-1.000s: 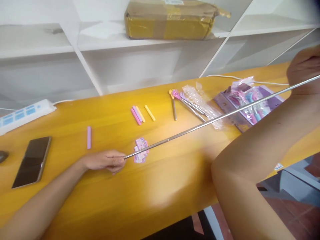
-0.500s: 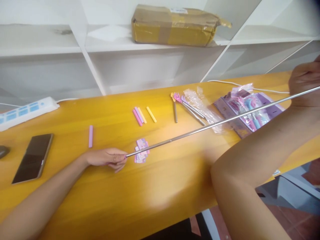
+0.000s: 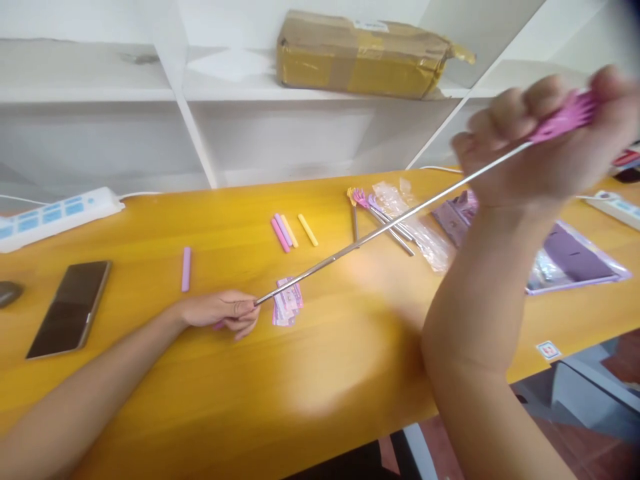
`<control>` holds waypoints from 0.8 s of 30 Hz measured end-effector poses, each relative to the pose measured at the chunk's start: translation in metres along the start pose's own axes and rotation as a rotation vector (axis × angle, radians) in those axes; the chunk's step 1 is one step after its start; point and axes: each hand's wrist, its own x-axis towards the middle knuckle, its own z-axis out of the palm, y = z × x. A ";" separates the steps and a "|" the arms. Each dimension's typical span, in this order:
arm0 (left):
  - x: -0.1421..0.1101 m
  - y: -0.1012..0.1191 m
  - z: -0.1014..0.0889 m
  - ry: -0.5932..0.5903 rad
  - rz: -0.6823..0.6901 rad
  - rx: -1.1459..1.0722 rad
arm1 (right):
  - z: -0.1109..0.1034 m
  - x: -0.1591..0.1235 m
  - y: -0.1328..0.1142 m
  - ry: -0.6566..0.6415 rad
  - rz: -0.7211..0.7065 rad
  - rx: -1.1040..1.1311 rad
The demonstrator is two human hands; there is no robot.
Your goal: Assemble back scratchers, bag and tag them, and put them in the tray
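While the right hand [image 3: 550, 133] is rising with bent elbow, fingers curling round the metal rod's [image 3: 370, 235] pink hand-shaped end [image 3: 565, 120], the left hand [image 3: 220, 312] is pinching its lower end above the table [image 3: 350, 373]; the right forearm is partly hiding the purple packaging [image 3: 575, 257].

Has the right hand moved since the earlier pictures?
Yes. Judged against the taped box, the right hand has moved left in the view, nearer the box's right end.
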 end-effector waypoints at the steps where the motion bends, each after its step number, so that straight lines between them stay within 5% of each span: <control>1: 0.000 -0.002 -0.001 0.007 -0.003 0.003 | 0.021 0.003 0.004 -0.039 0.091 0.100; 6: 0.002 -0.011 -0.001 0.112 0.054 -0.015 | 0.123 -0.012 0.051 -0.230 0.187 0.302; 12: 0.004 -0.018 0.003 0.174 0.173 -0.104 | 0.223 -0.093 0.117 -0.587 0.319 0.354; 15: 0.005 -0.017 0.003 0.175 0.153 -0.134 | 0.237 -0.111 0.127 -0.562 0.360 0.334; 24: 0.012 -0.011 0.002 0.189 0.142 -0.199 | 0.218 -0.085 0.146 -0.396 0.553 0.394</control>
